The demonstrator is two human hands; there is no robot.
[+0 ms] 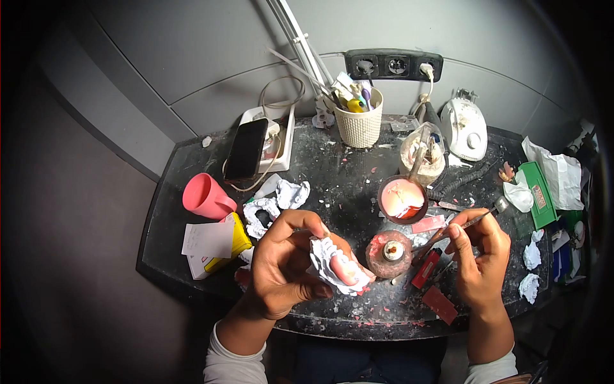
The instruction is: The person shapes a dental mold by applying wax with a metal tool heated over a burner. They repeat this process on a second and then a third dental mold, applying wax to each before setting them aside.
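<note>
My left hand [275, 272] is closed around a white plaster dental model [323, 265], with pink wax [345, 269] on its inner surface. The thumb presses near the lower edge and the fingers curl over the top. Between the fingers of my right hand [481, 265] is a thin wax knife [501, 204], slanting down to the left, its lower end near the burner. A round glass spirit burner [387, 265] stands between both hands; no flame is visible on it. Behind the burner, a small pan [382, 208] holds pink and red wax.
A red lighter [425, 272] and a pink wax sheet [440, 304] lie near my right hand. Plaster models [292, 194], a pink mug [206, 196] and a phone [247, 148] are at left. A woven cup [360, 128] stands behind; a green box [537, 195] is at right.
</note>
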